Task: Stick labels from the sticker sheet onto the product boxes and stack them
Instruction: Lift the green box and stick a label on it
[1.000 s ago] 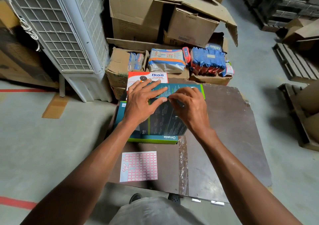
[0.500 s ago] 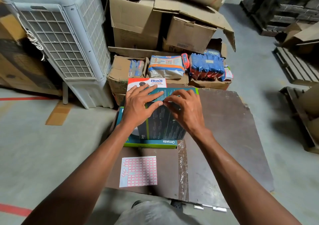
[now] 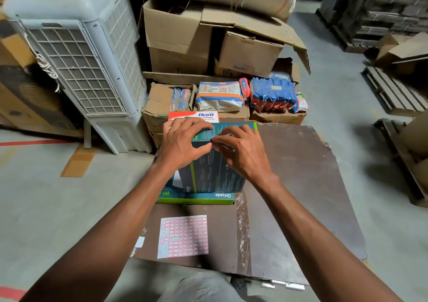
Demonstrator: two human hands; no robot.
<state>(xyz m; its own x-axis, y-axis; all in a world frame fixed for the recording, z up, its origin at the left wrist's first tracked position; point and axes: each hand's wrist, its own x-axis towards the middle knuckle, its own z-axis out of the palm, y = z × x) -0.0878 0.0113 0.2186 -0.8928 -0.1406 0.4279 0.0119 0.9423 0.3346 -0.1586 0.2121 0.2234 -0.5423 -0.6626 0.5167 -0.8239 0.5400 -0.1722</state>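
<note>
A dark teal product box (image 3: 213,176) is tilted up on top of a flat teal-and-green Omada box (image 3: 196,197) on the brown board (image 3: 296,186). My left hand (image 3: 180,146) grips the tilted box's upper left edge. My right hand (image 3: 240,149) presses its fingertips on the box's upper face, thumb tips nearly touching the left hand; any label under the fingers is hidden. The sticker sheet (image 3: 184,235) with red-bordered labels lies flat on the board near me, some labels peeled at its left side. A red-and-white Ikon box (image 3: 196,115) stands behind the hands.
A white air cooler (image 3: 81,65) stands at the left. Cardboard cartons (image 3: 180,40) and packs of goods (image 3: 220,95) are piled behind the board. Wooden pallets (image 3: 393,91) lie on the concrete floor at the right. A small loose label (image 3: 139,242) lies left of the sheet.
The dark box has been tipped up more steeply. My left hand's fingers curled from flat on the box to gripping its top edge, and both hands moved closer together.
</note>
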